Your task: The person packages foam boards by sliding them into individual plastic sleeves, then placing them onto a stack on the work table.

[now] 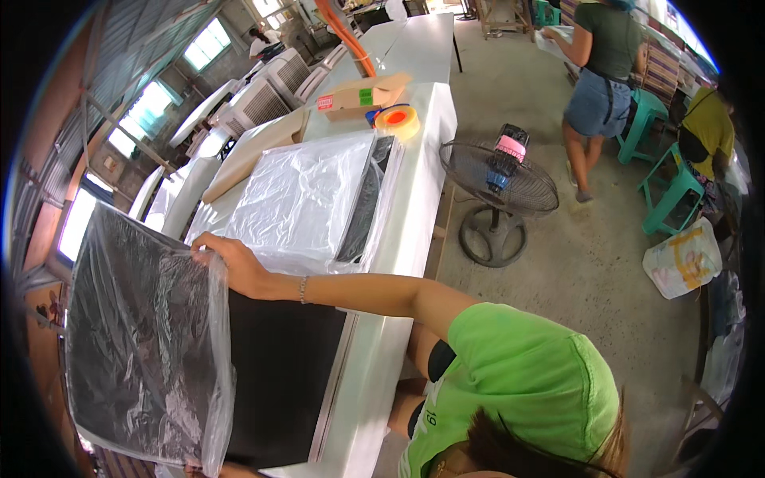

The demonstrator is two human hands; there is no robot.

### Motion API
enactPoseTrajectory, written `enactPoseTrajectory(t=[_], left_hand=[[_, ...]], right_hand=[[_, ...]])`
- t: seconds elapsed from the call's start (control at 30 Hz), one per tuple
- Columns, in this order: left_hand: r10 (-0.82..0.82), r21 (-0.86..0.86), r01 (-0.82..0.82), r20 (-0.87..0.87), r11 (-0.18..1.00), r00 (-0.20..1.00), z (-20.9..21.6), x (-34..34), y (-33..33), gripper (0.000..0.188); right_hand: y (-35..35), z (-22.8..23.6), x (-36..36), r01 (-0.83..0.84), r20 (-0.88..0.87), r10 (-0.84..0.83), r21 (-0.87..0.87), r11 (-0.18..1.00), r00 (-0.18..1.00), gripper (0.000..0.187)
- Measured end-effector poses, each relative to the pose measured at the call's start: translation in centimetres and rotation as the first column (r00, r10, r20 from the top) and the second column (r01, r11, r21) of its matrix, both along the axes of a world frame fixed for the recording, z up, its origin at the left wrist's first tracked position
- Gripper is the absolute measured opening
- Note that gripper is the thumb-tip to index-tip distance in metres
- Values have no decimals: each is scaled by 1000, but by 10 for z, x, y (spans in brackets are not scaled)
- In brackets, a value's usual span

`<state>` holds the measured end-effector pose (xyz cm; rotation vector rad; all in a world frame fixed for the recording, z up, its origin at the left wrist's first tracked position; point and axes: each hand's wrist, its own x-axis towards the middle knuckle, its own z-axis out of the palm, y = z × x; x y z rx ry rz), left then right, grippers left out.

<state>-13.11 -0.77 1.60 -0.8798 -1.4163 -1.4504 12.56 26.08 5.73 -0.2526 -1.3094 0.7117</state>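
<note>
A clear plastic bag [143,342] covers the left part of a flat black panel [279,382] on the white table. My right hand [235,264], with a bracelet at the wrist, is closed on the far corner of the bag's open edge. At the lower rim of the view, my left hand [227,471] is at the near corner of that edge, its fingers closed on the plastic. Most of this hand is cut off. The panel's right part lies bare beyond the bag's edge.
Past the panel lies a stack of plastic-wrapped panels [299,199]. Farther along the white table [414,179] are tape rolls [397,121] and a cardboard box [362,97]. A standing fan [498,183] is beside the table. Another person [602,72] is near green stools [641,127] and a white bucket [683,259].
</note>
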Motion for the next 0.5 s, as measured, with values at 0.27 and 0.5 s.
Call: enactPoseTrajectory(t=[0.27, 0.5], left_hand=[[-71, -472, 117, 114, 874, 991, -40, 28, -60, 34], [-21, -582, 417, 565, 698, 825, -98, 97, -65, 30]], right_hand=[[-24, -43, 80, 52, 394, -51, 8, 999, 918, 15], [-37, -171, 128, 202, 549, -127, -78, 976, 826, 24]])
